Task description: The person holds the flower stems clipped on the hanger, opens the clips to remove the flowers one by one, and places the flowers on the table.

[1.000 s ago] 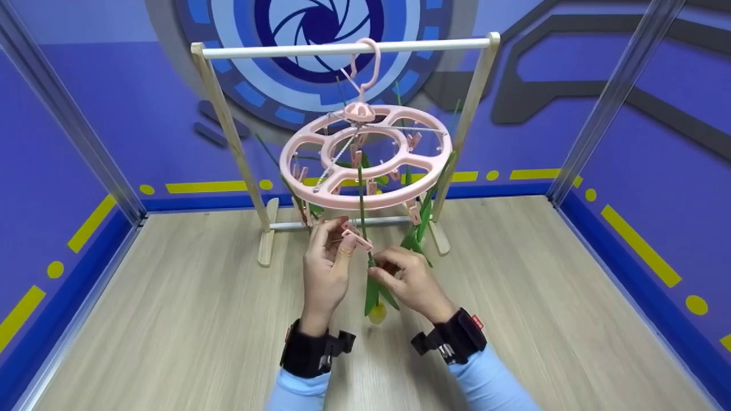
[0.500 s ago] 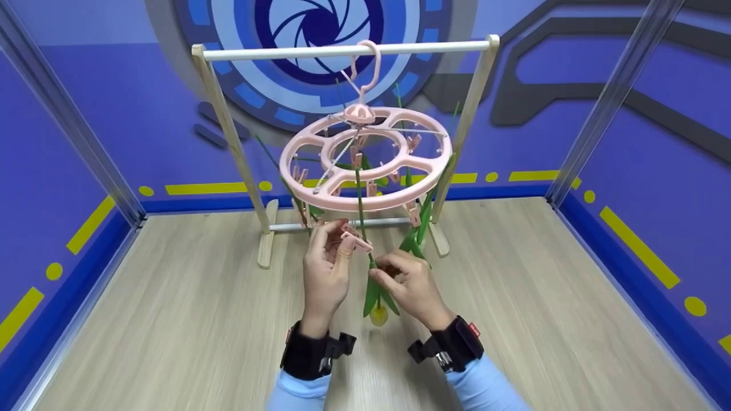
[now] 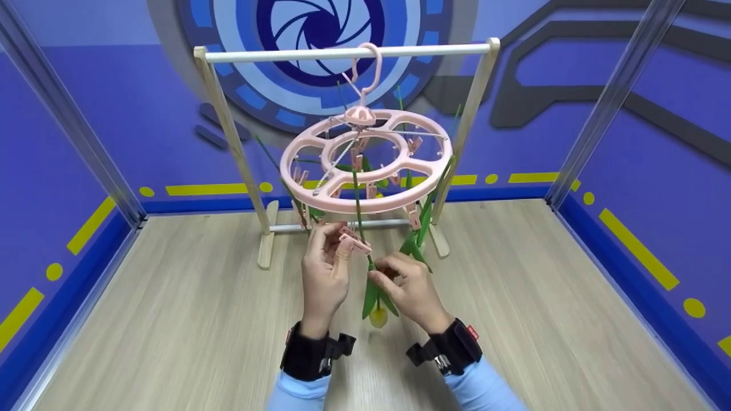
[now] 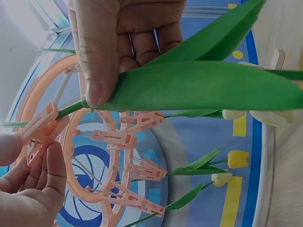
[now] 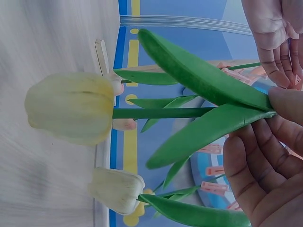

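My left hand point(image 3: 326, 277) pinches the handles of a pink clothespin point(image 4: 42, 130) between thumb and fingers, below the front of a round pink hanger point(image 3: 365, 202). Close to its right, my right hand point(image 3: 412, 288) pinches an artificial tulip point(image 5: 71, 109) at the stem where two green leaves meet. The tulip hangs head down, its pale yellow bloom lowest and its bare stem point(image 3: 357, 194) rising in front of the hanger's ring. In the left wrist view the stem passes at the clothespin's tip, right by the thumb of the right hand.
The hanger hooks over a white rod point(image 3: 274, 55) on a wooden stand point(image 3: 228, 131). More tulips point(image 4: 238, 159) hang upside down from other pink clothespins point(image 4: 137, 198) around it. Patterned blue panels point(image 3: 628, 160) enclose the wood-grain table point(image 3: 188, 319) at the back and sides.
The tulip's stem has tilted slightly, its upper end shifting left, and the bloom has sunk a little. Both hands keep their grips almost in place.
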Available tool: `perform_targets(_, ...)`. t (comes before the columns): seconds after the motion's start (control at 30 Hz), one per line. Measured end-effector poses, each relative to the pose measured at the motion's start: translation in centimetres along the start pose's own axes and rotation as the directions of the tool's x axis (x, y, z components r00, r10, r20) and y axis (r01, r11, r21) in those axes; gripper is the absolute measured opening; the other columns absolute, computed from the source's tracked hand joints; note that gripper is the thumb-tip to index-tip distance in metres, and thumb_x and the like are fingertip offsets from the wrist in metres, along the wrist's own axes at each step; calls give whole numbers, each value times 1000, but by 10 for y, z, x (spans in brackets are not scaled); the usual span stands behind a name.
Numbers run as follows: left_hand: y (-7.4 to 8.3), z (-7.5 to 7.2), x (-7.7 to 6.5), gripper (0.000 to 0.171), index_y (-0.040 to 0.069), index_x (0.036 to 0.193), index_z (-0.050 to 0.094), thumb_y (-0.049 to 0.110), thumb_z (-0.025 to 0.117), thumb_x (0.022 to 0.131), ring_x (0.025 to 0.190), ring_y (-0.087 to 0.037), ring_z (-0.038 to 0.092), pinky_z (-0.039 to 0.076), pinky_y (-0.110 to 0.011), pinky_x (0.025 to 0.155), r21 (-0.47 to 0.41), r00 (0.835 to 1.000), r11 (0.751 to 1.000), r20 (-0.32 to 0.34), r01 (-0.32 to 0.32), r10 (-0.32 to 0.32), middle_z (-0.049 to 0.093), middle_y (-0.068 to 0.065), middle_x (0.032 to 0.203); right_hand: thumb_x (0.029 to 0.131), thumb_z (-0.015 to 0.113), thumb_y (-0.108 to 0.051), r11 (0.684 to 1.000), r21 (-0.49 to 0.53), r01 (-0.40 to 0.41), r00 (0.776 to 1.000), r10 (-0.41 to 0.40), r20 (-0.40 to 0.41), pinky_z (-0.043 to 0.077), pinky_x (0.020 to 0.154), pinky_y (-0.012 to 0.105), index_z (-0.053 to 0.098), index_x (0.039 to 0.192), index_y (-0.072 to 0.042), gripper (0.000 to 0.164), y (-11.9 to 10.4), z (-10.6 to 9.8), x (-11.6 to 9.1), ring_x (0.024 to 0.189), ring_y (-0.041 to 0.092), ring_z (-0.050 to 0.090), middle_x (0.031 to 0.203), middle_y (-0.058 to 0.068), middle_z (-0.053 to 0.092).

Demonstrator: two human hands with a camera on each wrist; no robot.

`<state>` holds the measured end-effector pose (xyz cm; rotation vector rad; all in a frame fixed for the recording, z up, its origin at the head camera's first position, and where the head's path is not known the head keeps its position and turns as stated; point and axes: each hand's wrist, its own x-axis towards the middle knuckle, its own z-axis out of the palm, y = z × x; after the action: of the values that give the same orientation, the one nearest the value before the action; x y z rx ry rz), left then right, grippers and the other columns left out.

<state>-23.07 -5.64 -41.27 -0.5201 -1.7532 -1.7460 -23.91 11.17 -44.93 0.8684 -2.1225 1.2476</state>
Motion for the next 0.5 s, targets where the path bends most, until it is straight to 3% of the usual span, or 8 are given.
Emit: perform_targets(0.5,0,-1,0,20,-13,119,59,-3,60,101,95,-22,66,56,-25,84,12,999,999,-5,-33,33,60,-19,108,88,78,0,1000,-4,-7,1000,7,4,54,58,27,75,95,-1,8,-1,1,-2,70,12,62,82,4,69)
